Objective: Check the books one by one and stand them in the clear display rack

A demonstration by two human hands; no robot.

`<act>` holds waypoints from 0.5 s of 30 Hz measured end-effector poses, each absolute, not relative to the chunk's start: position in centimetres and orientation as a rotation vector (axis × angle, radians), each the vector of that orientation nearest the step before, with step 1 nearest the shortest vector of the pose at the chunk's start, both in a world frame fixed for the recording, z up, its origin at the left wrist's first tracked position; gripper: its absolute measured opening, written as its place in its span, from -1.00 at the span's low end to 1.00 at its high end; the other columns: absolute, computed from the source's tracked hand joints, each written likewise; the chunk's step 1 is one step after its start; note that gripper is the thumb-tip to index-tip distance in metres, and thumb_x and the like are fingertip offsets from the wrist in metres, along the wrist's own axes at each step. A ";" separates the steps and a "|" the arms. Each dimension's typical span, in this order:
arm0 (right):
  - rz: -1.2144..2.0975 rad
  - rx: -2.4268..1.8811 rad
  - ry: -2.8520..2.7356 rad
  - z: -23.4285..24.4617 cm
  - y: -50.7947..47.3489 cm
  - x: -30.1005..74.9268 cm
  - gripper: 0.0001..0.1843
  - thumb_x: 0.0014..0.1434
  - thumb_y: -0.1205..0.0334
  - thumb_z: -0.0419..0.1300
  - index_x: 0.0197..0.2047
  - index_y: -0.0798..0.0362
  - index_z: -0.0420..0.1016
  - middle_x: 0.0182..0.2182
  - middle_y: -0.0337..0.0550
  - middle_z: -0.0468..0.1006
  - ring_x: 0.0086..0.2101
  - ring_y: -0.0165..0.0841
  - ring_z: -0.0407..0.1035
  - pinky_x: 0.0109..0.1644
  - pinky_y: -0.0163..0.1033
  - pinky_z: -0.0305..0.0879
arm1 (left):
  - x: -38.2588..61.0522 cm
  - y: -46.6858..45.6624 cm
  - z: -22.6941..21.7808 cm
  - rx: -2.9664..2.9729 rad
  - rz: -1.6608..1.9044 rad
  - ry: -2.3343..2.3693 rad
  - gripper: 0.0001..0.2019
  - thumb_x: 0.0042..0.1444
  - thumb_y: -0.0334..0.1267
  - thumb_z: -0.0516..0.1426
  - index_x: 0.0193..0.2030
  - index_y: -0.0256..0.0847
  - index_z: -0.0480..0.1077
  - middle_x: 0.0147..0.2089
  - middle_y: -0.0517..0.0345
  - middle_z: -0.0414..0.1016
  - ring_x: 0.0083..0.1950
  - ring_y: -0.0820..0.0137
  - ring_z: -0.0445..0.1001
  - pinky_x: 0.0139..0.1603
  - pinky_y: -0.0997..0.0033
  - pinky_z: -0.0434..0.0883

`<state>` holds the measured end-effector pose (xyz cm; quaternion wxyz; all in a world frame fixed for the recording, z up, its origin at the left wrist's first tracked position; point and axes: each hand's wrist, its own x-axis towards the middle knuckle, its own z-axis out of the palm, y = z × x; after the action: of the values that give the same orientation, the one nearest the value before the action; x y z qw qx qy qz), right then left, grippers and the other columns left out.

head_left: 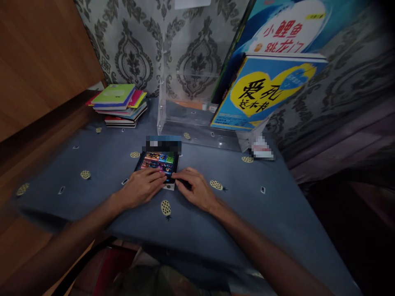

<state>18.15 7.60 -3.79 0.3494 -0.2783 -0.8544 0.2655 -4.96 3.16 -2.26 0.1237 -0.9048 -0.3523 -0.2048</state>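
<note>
Your left grip (145,187) lies flattened over the black-bordered, picture-tiled item (156,158) on the desk (108,158) before you, right grip (196,187) at its right edge, pinch unclear; best brace left, work lightly right.

Listed were 1 left hand (145,187) and 1 right hand (196,187), 2 in all; 1 dark-bordered colourful panel (157,161); 1 clear stand (202,135); 2 outward-facing book covers (262,96); and 1 stack of books (119,102), its exact tally unclear. The 1 blue tablecloth (197,230) showed 8 pineapple prints (166,207). Pixelated patches (163,144) numbered 2.
</note>
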 end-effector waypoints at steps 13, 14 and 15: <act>0.504 -0.684 -2.341 -4.0 7.6 18.1 -0.86 0.29 0.26 0.20 -0.18 0.02 0.61 -0.13 -0.05 0.67 -0.15 -0.20 0.48 -0.03 0.00 0.36 | -4.9 2.8 -2.2 -2.648 -0.522 -1.065 -0.71 0.40 -0.23 0.01 0.06 -0.32 0.48 0.01 -0.05 0.61 0.12 0.22 0.53 0.08 0.22 0.51; 0.484 -0.678 -2.357 -4.0 7.6 18.1 -0.87 0.28 0.25 0.21 -0.18 0.03 0.61 -0.12 -0.05 0.67 -0.15 -0.19 0.47 -0.03 0.00 0.36 | -4.9 2.8 -2.3 -2.647 -0.523 -1.067 -0.71 0.40 -0.22 0.02 0.05 -0.33 0.48 0.00 -0.05 0.61 0.12 0.21 0.53 0.09 0.22 0.51; 0.463 -0.675 -2.372 -4.0 7.6 18.1 -0.88 0.28 0.25 0.23 -0.17 0.04 0.61 -0.12 -0.05 0.67 -0.14 -0.18 0.47 -0.03 0.00 0.35 | -4.9 2.8 -2.4 -2.645 -0.522 -1.070 -0.70 0.39 -0.21 0.03 0.05 -0.33 0.48 0.01 -0.06 0.61 0.12 0.21 0.53 0.09 0.22 0.51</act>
<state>18.09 7.57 -4.00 0.3109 -0.2555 -0.8985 0.1754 -4.91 2.83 -2.41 0.1200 -0.9053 -0.3663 -0.1787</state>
